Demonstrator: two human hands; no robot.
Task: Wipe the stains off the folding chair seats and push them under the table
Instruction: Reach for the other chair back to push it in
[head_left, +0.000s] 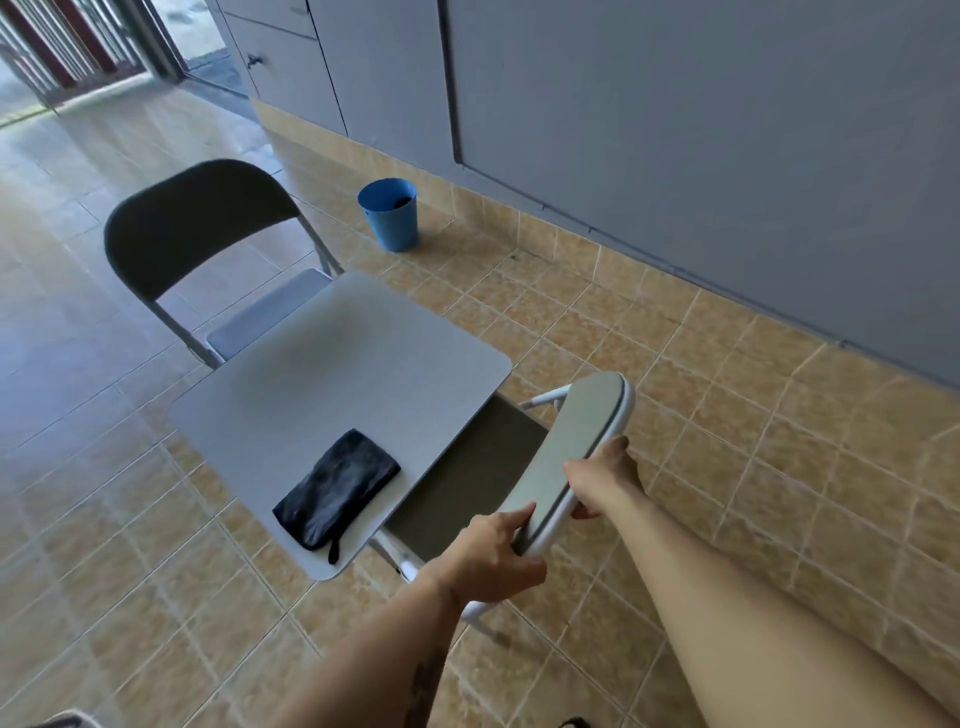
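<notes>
A small grey table (332, 374) stands on the tiled floor. The near folding chair's pale backrest (571, 447) is at the table's right edge, and its dark seat (467, 483) lies partly under the tabletop. My left hand (493, 556) grips the backrest's near end. My right hand (602, 478) grips its outer rim further along. A folded dark cloth (337, 488) lies on the table's near corner. A second folding chair (192, 228) with a dark backrest stands at the table's far side, its pale seat (265, 312) partly under the top.
A blue bucket (389, 213) sits on the floor by the grey wall cabinets (675, 130). Tan tiles stretch left toward an open doorway at the far left. The cabinets run along the right side.
</notes>
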